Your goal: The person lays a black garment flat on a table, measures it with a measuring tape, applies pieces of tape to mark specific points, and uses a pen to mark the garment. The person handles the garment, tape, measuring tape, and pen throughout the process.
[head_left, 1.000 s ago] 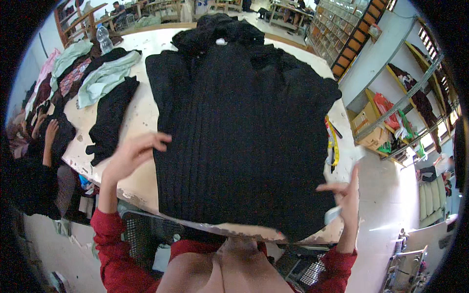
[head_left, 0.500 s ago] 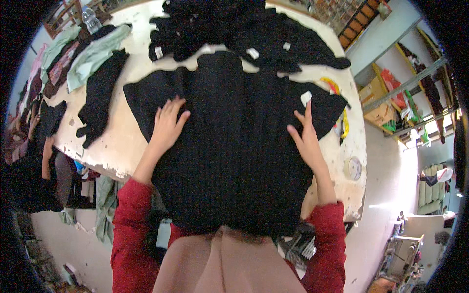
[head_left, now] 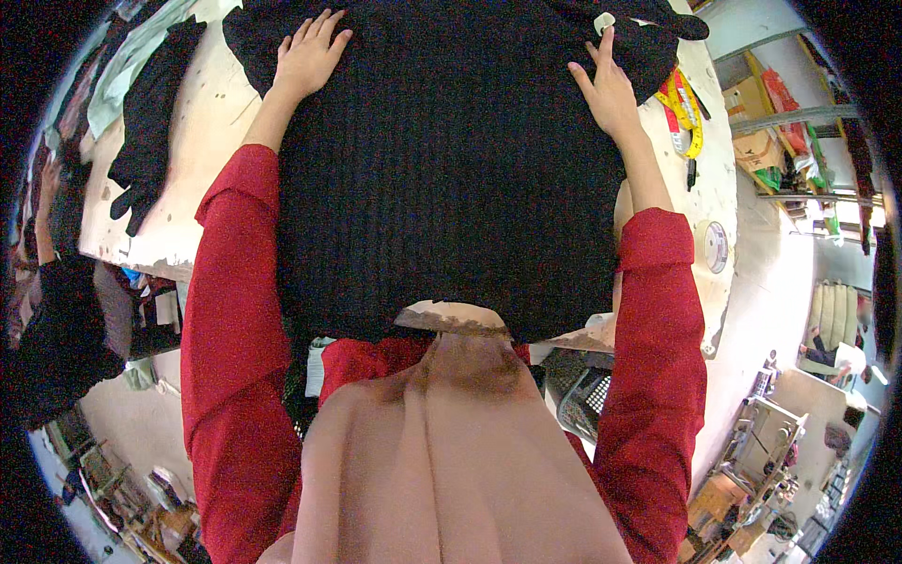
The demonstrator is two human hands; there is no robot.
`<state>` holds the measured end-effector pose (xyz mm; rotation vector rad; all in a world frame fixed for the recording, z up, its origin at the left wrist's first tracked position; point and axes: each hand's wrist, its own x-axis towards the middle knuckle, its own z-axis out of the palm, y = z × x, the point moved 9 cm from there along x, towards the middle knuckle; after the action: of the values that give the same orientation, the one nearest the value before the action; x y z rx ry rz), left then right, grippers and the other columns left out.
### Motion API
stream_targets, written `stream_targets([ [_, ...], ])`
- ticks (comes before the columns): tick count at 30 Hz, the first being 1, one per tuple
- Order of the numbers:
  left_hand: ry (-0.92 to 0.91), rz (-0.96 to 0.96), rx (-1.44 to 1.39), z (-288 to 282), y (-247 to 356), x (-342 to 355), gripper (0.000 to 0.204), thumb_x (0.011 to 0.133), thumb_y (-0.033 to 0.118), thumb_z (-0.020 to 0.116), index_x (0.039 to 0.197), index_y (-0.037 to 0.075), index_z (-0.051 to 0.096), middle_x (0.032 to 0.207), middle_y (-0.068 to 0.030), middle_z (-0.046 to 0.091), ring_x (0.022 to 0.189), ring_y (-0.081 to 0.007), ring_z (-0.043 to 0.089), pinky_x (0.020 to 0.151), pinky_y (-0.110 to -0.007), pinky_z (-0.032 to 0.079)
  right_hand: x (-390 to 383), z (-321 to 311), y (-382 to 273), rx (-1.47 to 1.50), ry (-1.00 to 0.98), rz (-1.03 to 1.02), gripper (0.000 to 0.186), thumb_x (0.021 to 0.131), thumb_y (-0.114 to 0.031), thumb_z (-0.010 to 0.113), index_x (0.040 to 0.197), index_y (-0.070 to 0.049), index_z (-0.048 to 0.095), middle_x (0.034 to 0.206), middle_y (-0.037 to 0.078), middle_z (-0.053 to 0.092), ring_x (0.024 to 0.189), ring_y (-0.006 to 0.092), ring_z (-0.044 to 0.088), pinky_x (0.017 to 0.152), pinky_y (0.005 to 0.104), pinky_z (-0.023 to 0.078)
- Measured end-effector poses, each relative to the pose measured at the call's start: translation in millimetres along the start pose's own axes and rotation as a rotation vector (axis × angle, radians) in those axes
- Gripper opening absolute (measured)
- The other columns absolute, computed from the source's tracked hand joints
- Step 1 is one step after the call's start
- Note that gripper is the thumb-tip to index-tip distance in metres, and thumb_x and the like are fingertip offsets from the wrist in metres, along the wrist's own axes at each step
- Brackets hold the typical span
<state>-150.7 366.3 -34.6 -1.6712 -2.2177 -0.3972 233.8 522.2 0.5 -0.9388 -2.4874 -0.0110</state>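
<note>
A black ribbed knit garment (head_left: 451, 179) lies spread on the pale table, its near hem by my body and its far part out of view. My left hand (head_left: 308, 61) rests flat on its left side, fingers stretched and slightly apart. On the right side lies my right hand (head_left: 611, 89), with its index finger extended and thumb apart. A small white tag (head_left: 604, 21) is at that fingertip; whether it is attached to the garment or the finger, I cannot tell. Neither hand grips anything.
A yellow and red measuring tape (head_left: 691, 122) lies right of the garment, above a roll of tape (head_left: 714, 246) on the worn table (head_left: 132, 240). Further left are another black knit piece (head_left: 155, 122) and pale green cloth (head_left: 127, 70). A co-worker's arm (head_left: 45, 207) shows at the far left.
Both hands have moved forward, away from my body, and the garment has slid with them. A bare strip of table edge now shows at the near hem. The view has also shifted.
</note>
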Motion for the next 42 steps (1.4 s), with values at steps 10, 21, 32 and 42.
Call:
stream_targets([
  [10,0.007,0.001,0.014,3,-10,-1,0.056,0.100,0.052,0.034,0.148,0.024,0.035,0.155,-0.0049,0.035,0.142,-0.0298,0.032,0.113,-0.056,0.027,-4,-12,-11,-0.015,0.051,0.012,0.085,0.096,-0.032,0.055,0.152,0.001,-0.001,0.132,0.022,0.056,0.120,0.0385,0.055,0.103,0.0439,0.042],
  [21,-0.083,-0.049,-0.061,-72,44,-99,0.050,0.099,0.033,0.045,0.144,0.014,0.040,0.151,-0.0122,0.037,0.139,-0.0340,0.035,0.112,-0.057,0.027,-108,-61,-61,0.035,0.047,0.115,0.078,0.093,-0.022,0.058,0.153,-0.003,0.012,0.126,0.024,0.055,0.119,0.0373,0.053,0.105,0.0485,0.038],
  [32,-0.040,-0.108,-0.908,-67,23,73,0.045,0.097,0.042,0.049,0.109,0.002,0.067,0.100,-0.0114,0.068,0.090,-0.0258,0.064,0.085,-0.035,0.049,-118,-105,-81,0.122,0.078,0.130,0.074,0.092,-0.019,0.063,0.151,-0.002,0.022,0.122,0.018,0.060,0.112,0.0342,0.055,0.102,0.0444,0.039],
  [42,-0.487,-0.471,-1.041,0,-27,82,0.078,0.079,0.064,0.067,0.133,0.010,0.053,0.119,-0.0078,0.054,0.107,-0.0193,0.054,0.093,-0.033,0.046,-325,-170,-85,0.877,-0.256,0.791,0.065,0.090,-0.007,0.064,0.147,-0.004,0.034,0.091,0.008,0.069,0.089,0.0164,0.066,0.094,0.0331,0.045],
])
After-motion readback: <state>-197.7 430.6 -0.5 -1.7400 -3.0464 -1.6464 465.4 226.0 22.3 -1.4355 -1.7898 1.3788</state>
